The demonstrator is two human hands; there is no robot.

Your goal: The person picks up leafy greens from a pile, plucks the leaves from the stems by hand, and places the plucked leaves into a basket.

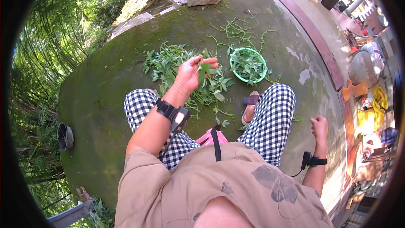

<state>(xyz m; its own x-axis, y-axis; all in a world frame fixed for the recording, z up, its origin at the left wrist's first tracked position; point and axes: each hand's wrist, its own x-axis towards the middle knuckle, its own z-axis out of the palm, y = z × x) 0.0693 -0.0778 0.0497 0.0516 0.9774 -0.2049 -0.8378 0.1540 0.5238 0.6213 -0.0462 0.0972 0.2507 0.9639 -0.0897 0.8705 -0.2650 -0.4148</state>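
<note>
left hand point(187, 76) pinches a leafy sprig point(204, 70), upper centre; right hand point(319, 129), right side, clenched; basket point(265, 68) holds leaves point(248, 65), pile point(166, 64) unfinished.

Left hand point(192, 72) extended forward, arm point(147, 134) slanting inward, fingers point(211, 61) outstretched; right hand point(319, 127) held out to side, curled in loose fist.
</note>
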